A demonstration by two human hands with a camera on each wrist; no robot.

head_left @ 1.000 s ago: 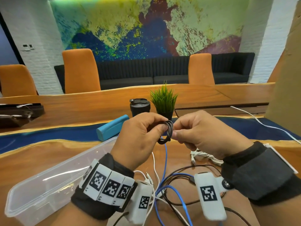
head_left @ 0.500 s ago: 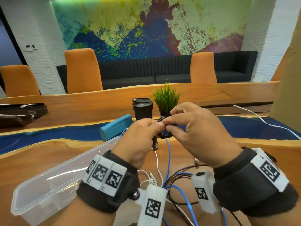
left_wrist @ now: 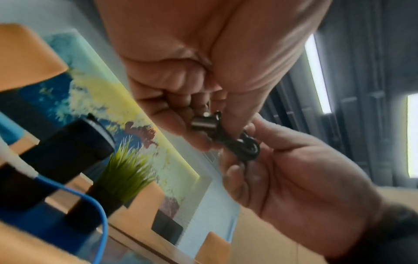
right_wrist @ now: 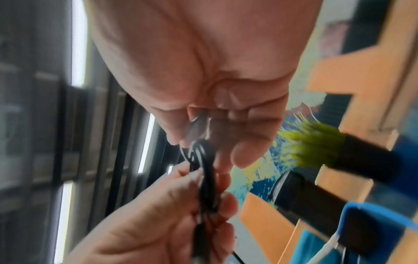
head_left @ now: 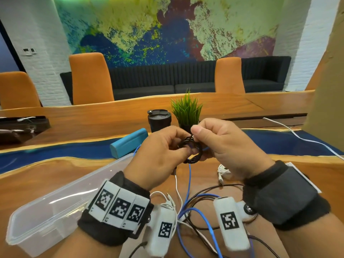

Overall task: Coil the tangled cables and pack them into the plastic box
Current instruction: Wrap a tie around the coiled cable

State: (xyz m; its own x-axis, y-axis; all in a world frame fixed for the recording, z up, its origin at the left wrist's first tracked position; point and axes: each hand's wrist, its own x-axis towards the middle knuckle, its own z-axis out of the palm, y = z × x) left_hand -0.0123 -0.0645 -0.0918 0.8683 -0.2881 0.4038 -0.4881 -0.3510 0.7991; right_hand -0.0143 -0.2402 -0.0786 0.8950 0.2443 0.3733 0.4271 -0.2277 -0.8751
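- Several loose cables, blue, black and white, lie tangled on the table at the bottom centre of the head view, below the wrists; these look not yet coiled.
- The plastic box sits open at the lower left, just left of the left wrist, with nothing visible inside it.
- Risk, as I judge it: the small coil is held by fingertips only, so a slack pinch or a tug could let the loops spring apart. A blue cable rises from the tangle toward the hands; if it snags, it may drag the pile along.
- The left hand, mid-frame, has its fingers curled and pinches the black cable coil; the left wrist view shows a metal plug end at its fingertips.
- The right hand meets it from the right, fingers narrowly closed on the same coil, thumb on top. The coil is up in the air, clear of the table.
- Beyond the hands stand a blue case, a dark cup and a small green plant.
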